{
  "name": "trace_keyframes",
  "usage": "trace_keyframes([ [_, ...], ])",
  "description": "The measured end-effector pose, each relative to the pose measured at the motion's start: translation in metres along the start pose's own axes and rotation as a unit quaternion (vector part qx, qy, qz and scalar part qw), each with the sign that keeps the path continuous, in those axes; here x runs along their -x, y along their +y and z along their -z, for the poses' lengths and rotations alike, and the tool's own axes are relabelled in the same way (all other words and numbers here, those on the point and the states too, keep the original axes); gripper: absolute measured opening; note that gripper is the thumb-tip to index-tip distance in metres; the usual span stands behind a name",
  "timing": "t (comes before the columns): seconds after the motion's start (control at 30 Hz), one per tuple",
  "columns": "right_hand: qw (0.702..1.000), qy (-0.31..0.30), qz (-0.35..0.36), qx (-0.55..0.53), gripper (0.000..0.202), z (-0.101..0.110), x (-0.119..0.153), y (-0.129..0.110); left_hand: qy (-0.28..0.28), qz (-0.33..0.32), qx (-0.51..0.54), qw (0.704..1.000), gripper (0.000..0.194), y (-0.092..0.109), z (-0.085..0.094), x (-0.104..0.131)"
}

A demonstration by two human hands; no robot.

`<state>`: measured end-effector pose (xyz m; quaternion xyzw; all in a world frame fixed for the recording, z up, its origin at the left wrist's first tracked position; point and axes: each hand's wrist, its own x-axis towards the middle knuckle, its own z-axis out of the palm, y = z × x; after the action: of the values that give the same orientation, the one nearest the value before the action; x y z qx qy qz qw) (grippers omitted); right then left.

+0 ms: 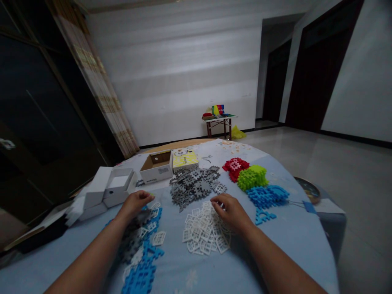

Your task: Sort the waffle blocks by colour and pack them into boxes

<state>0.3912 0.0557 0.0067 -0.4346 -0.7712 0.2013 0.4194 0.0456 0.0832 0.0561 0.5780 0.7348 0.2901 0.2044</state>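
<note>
My left hand is closed in a pinch above the left-hand heap of mixed pieces. A tiny greenish spot shows at its fingertips, too small to name. Below that hand lie blue interlocking plastic pieces, with grey ones and white window-shaped pieces among them; my forearm hides part of this heap. At the upper right edge of a pile of white window pieces, my right hand has its fingers curled together. What they hold, if anything, is hidden. Grey interlocking pieces are heaped just beyond, between both hands.
Red, lime green and blue pieces are stacked at the right. An open box and a yellow-white lid stand behind the grey heap. White boxes sit at the left. A blue cloth covers the table.
</note>
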Motion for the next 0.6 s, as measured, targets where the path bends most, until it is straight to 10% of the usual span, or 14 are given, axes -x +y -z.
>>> trace_keyframes([
  [0.37, 1.000, 0.002, 0.000, -0.003, 0.019, -0.001, -0.001, 0.005, -0.147, -0.074, 0.088, 0.982, 0.057, 0.080, -0.017, 0.031],
  [0.6, 1.000, -0.002, 0.003, -0.001, 0.019, 0.001, -0.001, 0.000, -0.067, -0.045, -0.087, 0.993, 0.040, 0.029, -0.017, -0.007],
])
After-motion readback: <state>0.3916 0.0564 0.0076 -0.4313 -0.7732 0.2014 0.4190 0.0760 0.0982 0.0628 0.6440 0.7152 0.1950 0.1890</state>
